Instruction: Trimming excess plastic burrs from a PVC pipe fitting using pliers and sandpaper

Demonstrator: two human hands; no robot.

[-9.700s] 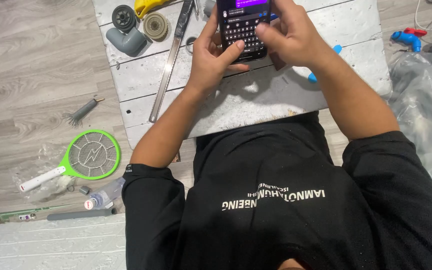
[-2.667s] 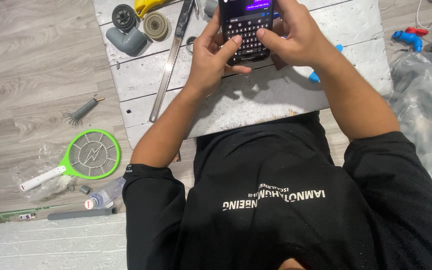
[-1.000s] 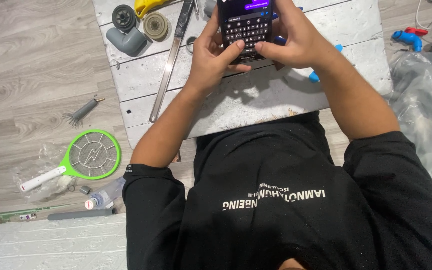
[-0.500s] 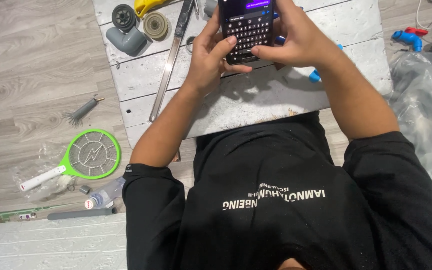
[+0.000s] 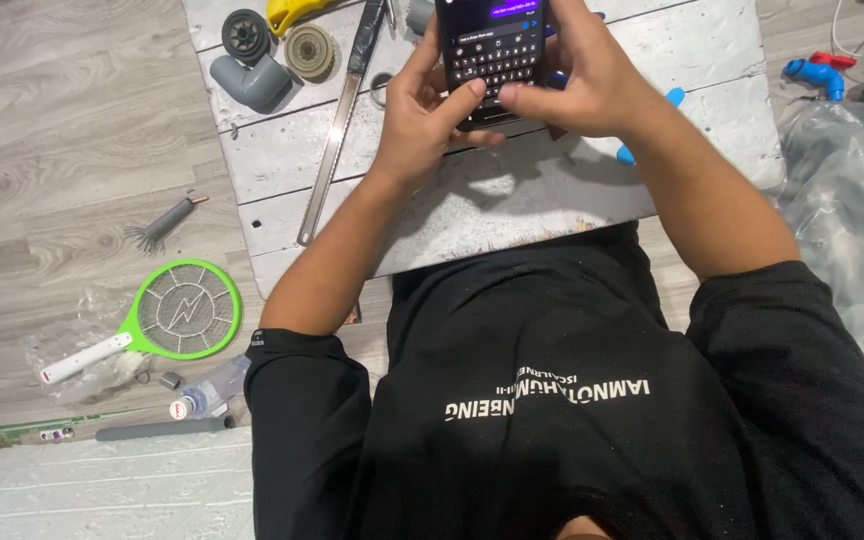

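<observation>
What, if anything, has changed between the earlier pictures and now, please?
Very little: the phone has crept slightly up the picture, and only the thumbs shift over its keyboard. The left hand and right hand still hold it together. The saw, pipe elbow and green swatter lie where they were.

The person wore a black short-sleeved T-shirt (image 5: 572,400) with pale block lettering printed across the chest. A small pale mark sat on the left sleeve hem. Both forearms were bare.
</observation>
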